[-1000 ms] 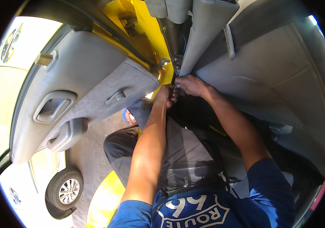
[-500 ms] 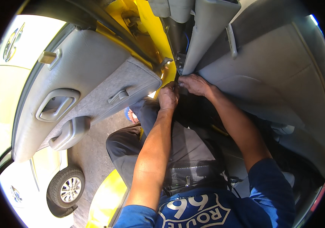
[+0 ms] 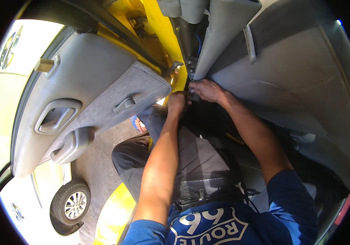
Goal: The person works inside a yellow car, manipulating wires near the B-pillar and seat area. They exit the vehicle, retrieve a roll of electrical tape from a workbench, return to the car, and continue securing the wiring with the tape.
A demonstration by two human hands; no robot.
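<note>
Both hands work close together at the bottom of the yellow door frame (image 3: 178,53), just below the lower tip of a long grey trim panel (image 3: 220,36). My left hand (image 3: 177,102) is closed, its fingertips curled toward a small dark piece (image 3: 194,96) between the hands. Just to the right, my right hand (image 3: 207,90) is closed too, fingers pinched beside the panel's tip and that dark piece. What exactly each hand grips is hidden by the fingers and shadow. A dark metal bracket (image 3: 191,63) and a blue wire (image 3: 199,44) show above them.
An opened car door with a grey inner panel (image 3: 89,53) and pull handle (image 3: 58,116) stands to the left. On the right is a large grey padded surface (image 3: 281,77) with a grey lever (image 3: 249,43). A light-coloured car's wheel (image 3: 73,202) shows beyond the door.
My left hand has drawn slightly down and left, away from my right hand. The dark piece between them now shows more. My right hand has hardly moved.
</note>
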